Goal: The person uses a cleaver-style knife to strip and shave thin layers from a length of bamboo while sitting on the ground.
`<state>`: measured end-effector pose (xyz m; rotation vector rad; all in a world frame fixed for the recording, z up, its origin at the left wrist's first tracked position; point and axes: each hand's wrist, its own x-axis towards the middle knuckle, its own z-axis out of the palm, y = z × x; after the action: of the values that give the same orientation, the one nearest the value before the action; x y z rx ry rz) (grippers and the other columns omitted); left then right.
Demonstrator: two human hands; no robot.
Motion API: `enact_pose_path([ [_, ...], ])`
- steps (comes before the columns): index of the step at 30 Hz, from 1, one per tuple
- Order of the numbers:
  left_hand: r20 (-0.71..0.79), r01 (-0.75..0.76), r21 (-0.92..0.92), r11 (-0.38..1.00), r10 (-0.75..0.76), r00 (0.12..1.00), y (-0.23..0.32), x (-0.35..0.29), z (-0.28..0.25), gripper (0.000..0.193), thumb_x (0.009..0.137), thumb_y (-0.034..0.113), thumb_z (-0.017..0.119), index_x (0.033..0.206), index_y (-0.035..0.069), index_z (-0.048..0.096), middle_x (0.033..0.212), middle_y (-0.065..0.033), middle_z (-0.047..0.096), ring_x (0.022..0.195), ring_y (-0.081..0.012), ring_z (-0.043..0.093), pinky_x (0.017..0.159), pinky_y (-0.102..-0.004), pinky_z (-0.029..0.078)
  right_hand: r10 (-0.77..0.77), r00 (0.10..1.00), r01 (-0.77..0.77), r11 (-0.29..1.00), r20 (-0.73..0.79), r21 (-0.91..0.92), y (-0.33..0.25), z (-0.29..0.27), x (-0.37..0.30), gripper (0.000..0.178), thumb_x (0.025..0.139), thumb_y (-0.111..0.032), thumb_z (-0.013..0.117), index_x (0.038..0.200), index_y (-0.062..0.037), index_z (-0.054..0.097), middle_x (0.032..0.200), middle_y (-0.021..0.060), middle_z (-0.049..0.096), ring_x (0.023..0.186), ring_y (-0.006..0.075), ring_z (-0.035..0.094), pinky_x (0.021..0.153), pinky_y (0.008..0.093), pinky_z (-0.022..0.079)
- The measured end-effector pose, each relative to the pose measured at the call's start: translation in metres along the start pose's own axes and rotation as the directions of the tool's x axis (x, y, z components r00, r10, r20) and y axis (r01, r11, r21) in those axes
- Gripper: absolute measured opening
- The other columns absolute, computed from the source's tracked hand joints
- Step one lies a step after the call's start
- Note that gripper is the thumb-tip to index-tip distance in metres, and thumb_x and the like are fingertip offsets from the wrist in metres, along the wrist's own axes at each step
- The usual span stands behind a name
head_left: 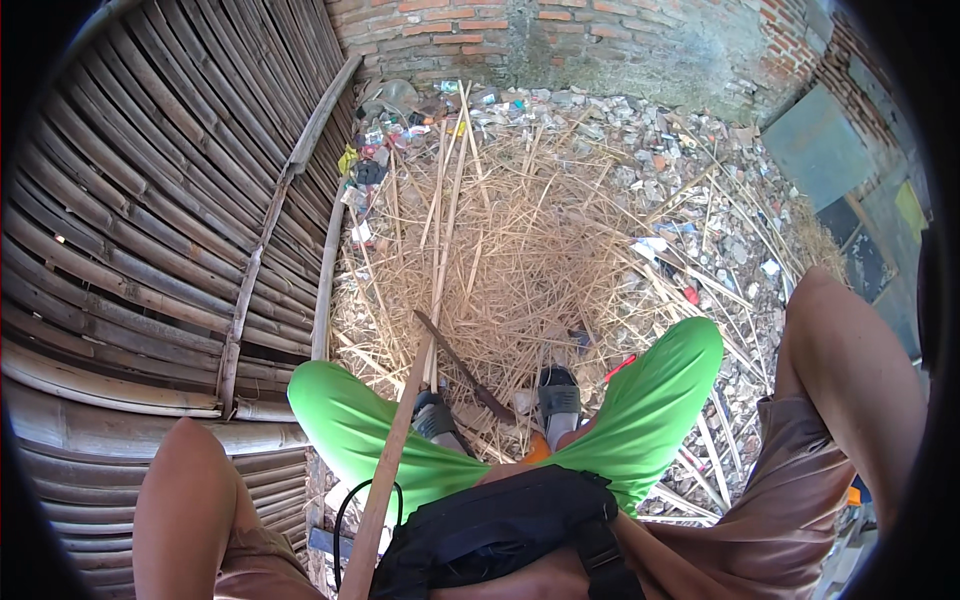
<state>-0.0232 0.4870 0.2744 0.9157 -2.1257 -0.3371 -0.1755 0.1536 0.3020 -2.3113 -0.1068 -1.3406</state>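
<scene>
See bamboo wall (pixel 130 220) at nine o'clock, bent left arm (pixel 180 500) at eight; cannot tell state of left fingers, out of view. Find wooden slat (pixel 395 435) slanting at seven, dark blade (pixel 460 363) at six, straw (pixel 540 250) at one. Spot right arm (pixel 845 350) at three; cannot tell right fingers, likewise out of view.

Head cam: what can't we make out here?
All in the head view:
- Left hand and right hand: neither can be made out; the lower edge and black bag block the view, so any grip is unknown.
- Long brown slat: near end cut off by the lower edge.
- Orange object between the feet: too little shows to identify it.
- Red scrap in the rubble: too small to identify.
</scene>
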Motion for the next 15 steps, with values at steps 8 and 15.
enact_pose_path([
  [8, -0.018, -0.021, -0.003, 1.000, 0.021, 1.000, -0.001, -0.005, 0.001, 0.045, 0.105, 0.050, 0.054, 0.139, 0.020, 0.058, 0.088, -0.0040, 0.056, 0.074, -0.0157, 0.052, 0.068, -0.0336, 0.056, 0.003, 1.000, -0.003, 1.000, 0.022, -0.004, 0.000, 0.005, -0.003, 0.043, 0.111, -0.026, 0.053, 0.147, -0.0030, 0.060, 0.142, 0.0119, 0.066, 0.128, 0.0232, 0.065, 0.114, 0.0379, 0.048],
  [15, -0.031, 0.007, -0.018, 1.000, -0.008, 0.999, 0.012, -0.005, -0.003, 0.045, 0.106, 0.051, 0.052, 0.140, 0.022, 0.057, 0.087, -0.0031, 0.055, 0.072, -0.0146, 0.052, 0.067, -0.0324, 0.057, -0.006, 1.000, 0.006, 1.000, 0.011, 0.010, 0.002, 0.004, 0.003, 0.043, 0.111, -0.026, 0.052, 0.147, -0.0031, 0.060, 0.143, 0.0121, 0.066, 0.129, 0.0234, 0.065, 0.114, 0.0382, 0.048],
])
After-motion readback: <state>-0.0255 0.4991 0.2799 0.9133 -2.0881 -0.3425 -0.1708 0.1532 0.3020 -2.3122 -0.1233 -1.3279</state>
